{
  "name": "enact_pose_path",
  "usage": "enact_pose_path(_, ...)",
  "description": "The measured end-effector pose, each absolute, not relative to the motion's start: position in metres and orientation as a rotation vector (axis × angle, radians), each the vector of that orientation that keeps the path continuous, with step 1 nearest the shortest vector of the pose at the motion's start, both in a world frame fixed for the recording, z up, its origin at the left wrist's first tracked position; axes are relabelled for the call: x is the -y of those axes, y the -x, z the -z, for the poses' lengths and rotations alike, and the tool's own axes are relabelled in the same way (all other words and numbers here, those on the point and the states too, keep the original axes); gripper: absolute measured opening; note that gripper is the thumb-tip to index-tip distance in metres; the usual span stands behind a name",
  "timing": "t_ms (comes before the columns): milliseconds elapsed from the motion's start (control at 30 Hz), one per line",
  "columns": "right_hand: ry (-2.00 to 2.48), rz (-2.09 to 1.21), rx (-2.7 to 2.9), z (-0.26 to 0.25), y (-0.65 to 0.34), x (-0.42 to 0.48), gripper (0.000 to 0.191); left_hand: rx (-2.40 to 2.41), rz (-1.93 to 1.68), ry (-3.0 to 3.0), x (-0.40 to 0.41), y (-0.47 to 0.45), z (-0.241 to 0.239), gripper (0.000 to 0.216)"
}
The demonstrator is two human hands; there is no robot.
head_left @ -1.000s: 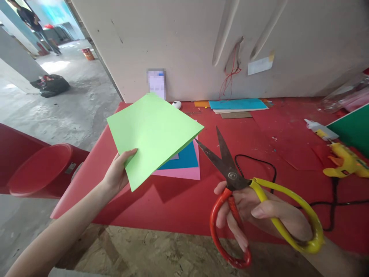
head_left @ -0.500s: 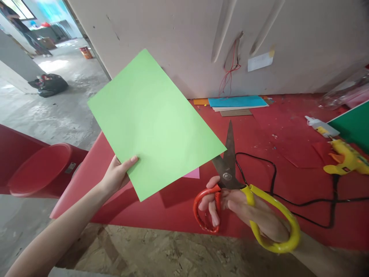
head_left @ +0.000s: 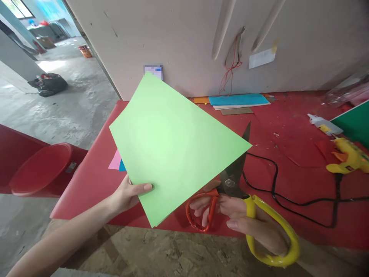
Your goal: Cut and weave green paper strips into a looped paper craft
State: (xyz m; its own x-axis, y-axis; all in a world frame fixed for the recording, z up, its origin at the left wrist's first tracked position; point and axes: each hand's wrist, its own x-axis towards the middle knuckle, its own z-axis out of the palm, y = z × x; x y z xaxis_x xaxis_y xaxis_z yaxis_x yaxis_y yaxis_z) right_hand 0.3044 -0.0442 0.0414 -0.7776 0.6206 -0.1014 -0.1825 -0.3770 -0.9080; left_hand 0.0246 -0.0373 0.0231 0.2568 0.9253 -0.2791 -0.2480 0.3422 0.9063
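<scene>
A light green sheet of paper (head_left: pixel 175 150), slightly bowed and straight-edged, was held raised and tilted, a second edge showing beneath its lowest corner. The scissors (head_left: pixel 230 183), with dark metal blades, one red handle loop and one yellow, stood spread at its right-hand corner, one blade behind it, the other mostly hidden.
</scene>
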Motion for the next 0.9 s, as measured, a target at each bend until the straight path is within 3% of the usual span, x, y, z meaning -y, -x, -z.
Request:
enact_pose_path(367, 0.517, -2.102, 1.254, -0.046, -0.301, 0.049, 0.034, -1.232, -1.387, -0.737, 0.021, -0.026, -0.034, 0.067)
enact_pose_path(700, 0.706, -2.108, 1.45, -0.04, -0.304, 0.047, 0.025, -1.204, -1.293, -0.762, 0.011, -0.013, -0.034, 0.074)
enact_pose_path(900, 0.8, -2.025, 1.596, -0.038, -0.302, 0.048, 0.03, -1.212, -1.228, -0.836, 0.011, -0.012, -0.03, 0.074)
